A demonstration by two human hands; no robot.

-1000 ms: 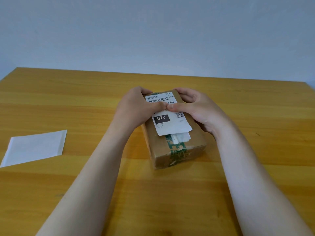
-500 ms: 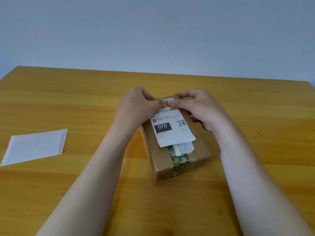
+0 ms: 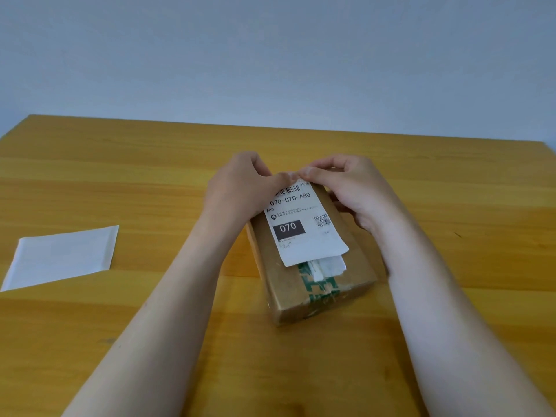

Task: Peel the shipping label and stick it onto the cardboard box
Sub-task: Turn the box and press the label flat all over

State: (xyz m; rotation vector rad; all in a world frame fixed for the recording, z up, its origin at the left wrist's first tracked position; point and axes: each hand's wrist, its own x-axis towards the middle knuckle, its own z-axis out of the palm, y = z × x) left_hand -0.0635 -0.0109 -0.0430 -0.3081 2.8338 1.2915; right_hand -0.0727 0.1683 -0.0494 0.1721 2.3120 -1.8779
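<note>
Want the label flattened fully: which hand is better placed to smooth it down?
Probably the left hand: its thumb rests on the shipping label; the right hand grips the cardboard box.

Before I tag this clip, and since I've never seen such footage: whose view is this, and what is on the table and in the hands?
No machine here: a person works with bare hands, and a single camera on their head looks forward and down. The left hand and right hand meet at the far end of the cardboard box. Their fingers seem curled around it, with tips pressing down the far edge of the shipping label, which lies along the box's top. The box rests on the wooden table and is sealed with green tape. A white sheet, probably the label's peeled backing, lies apart at the left.
</note>
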